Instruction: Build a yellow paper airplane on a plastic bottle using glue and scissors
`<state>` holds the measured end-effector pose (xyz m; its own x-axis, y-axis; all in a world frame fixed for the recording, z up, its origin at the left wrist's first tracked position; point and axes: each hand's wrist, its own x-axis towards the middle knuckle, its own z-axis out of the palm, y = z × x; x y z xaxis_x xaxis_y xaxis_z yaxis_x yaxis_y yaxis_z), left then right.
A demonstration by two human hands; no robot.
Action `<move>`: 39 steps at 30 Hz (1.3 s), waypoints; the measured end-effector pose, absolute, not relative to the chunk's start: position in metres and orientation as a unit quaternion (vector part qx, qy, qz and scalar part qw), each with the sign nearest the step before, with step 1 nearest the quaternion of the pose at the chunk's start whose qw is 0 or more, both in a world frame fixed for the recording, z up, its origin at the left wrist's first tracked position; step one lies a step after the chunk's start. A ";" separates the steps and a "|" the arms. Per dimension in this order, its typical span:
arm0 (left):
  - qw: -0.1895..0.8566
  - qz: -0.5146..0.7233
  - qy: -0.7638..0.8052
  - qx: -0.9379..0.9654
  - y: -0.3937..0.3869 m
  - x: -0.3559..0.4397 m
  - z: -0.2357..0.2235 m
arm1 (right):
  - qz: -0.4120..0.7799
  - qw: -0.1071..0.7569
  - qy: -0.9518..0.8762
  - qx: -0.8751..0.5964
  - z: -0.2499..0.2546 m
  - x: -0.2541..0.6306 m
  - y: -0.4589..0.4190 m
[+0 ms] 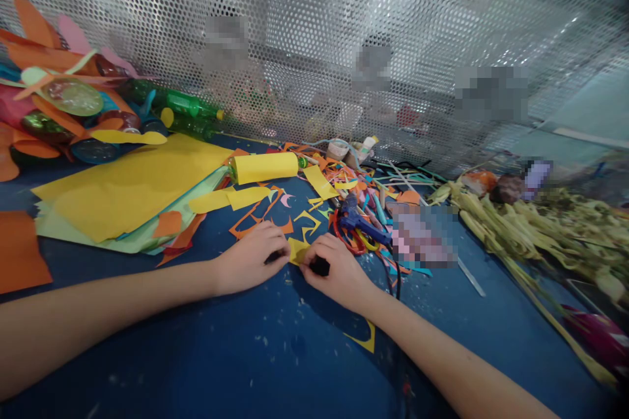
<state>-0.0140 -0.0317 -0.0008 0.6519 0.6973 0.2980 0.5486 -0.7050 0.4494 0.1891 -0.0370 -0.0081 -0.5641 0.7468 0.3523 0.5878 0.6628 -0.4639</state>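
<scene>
Between my hands is a small yellow paper piece (297, 251), low over the blue table. My left hand (255, 256) pinches its left side with curled fingers. On the other side, the thumb and fingers of my right hand (337, 270) close on its edge. Part of the piece is hidden by my fingers. Just beyond lie orange paper offcuts (260, 213) and yellow offcuts (309, 222). A green bottle wrapped in yellow paper (265, 167) rests on its side farther back. Right of my right hand lies a blue glue gun (361, 219).
Stacked coloured sheets (132, 190) lie at left, below paper-decorated bottles (73, 98). Scissors with red handles (344, 236) sit among scraps beside the glue gun. Dried husks (521, 229) cover the right side. A perforated metal screen (304, 33) closes off the back.
</scene>
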 end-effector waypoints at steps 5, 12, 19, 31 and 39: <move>0.165 0.229 0.374 0.883 -0.032 -0.013 -0.003 | 0.154 0.256 -0.874 -0.384 -0.005 0.188 -0.038; 0.179 0.234 0.405 0.865 -0.032 -0.013 -0.004 | 0.148 0.226 -0.882 -0.387 -0.002 0.189 -0.039; 0.194 0.238 0.348 0.886 -0.031 -0.017 -0.002 | 0.144 0.220 -0.881 -0.392 -0.002 0.189 -0.040; 0.204 0.238 0.323 0.893 -0.028 -0.017 0.000 | 0.152 0.247 -0.870 -0.398 -0.003 0.189 -0.040; 0.200 0.236 0.331 0.891 -0.029 -0.017 0.000 | 0.173 0.270 -0.862 -0.393 -0.003 0.187 -0.039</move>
<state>-0.0166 -0.0288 -0.0001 0.6698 0.6846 0.2875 0.4957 -0.7006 0.5132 0.1875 -0.0393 -0.0028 -0.5459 0.7707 0.3287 0.5839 0.6313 -0.5104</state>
